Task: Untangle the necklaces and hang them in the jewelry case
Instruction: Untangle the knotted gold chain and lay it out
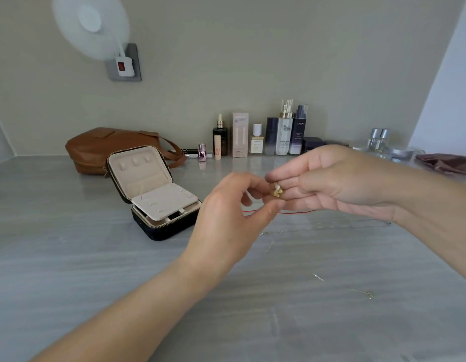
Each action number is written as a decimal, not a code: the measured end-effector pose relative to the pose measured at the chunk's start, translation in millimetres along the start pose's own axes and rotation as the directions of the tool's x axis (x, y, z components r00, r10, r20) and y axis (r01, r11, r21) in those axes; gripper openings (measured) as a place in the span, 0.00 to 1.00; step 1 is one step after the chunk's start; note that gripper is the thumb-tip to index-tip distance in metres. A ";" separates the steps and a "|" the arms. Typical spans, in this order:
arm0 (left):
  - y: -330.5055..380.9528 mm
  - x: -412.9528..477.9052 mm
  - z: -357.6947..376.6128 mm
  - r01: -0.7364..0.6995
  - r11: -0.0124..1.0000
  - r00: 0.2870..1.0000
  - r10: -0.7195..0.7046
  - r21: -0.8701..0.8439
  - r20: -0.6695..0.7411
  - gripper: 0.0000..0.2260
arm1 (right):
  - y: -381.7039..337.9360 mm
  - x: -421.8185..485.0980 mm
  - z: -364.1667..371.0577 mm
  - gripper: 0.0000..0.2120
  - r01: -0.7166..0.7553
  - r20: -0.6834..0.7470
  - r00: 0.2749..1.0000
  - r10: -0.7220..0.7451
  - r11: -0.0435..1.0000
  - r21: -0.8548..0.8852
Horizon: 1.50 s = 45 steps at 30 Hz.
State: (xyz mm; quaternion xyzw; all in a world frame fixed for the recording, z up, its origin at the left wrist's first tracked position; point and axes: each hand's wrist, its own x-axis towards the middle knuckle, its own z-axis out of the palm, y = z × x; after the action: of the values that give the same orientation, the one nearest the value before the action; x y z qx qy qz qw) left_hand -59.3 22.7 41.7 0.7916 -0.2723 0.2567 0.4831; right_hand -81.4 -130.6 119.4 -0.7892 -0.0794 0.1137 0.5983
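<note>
A small gold pendant (pixel 277 192) hangs between both hands above the grey table. My left hand (pixel 226 218) pinches at it from below with thumb and fingertips. My right hand (pixel 339 178) holds it from the right, fingers curled around its top. A thin red cord (pixel 297 212) lies on the table under the hands. Fine silver chains (pixel 272 237) trail on the table below and to the right; their ends are hard to make out. The black jewelry case (pixel 161 226) stands open at the left, lid up, a beige insert panel lying across its tray.
A brown leather bag (pixel 96 150) sits behind the case. Several cosmetic bottles and boxes (pixel 284 134) line the back wall. A glass tray with bottles (pixel 380 145) and a dark cloth pouch (pixel 448 163) are at the far right. The grey table (pixel 96 270) stretches toward me.
</note>
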 end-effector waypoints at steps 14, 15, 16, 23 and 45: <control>3.5 10.4 -7.0 0.405 0.902 0.914 -0.403 -0.150 0.043 0.10 | 13.8 4.9 11.1 0.08 0.040 -0.152 0.976 -0.158 0.810 -0.584; 3.3 12.0 -7.6 0.469 0.861 0.882 -0.465 -0.197 0.070 0.11 | 15.9 5.7 11.6 0.06 0.048 -0.181 0.957 -0.228 0.736 -0.676; 2.4 13.0 -8.0 0.519 0.822 0.854 -0.512 -0.235 0.093 0.12 | 17.2 5.5 13.2 0.04 0.050 -0.198 0.938 -0.283 0.677 -0.734; 1.0 10.8 -7.9 0.616 0.700 0.785 -0.580 -0.361 0.217 0.09 | 16.1 -1.3 36.1 0.19 -0.014 -0.173 0.867 -0.467 0.324 -0.946; 6.4 9.9 -4.8 0.423 0.774 0.905 -0.332 -0.472 0.267 0.11 | -16.8 2.7 2.5 0.04 0.103 -0.144 0.962 -0.234 0.793 -0.600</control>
State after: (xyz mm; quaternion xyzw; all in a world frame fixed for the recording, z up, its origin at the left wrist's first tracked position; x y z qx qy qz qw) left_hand -57.2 22.8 54.3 0.6888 -0.2059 0.0032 0.6951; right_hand -79.4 -123.0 134.7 -0.9322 -0.1170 -0.0546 0.3380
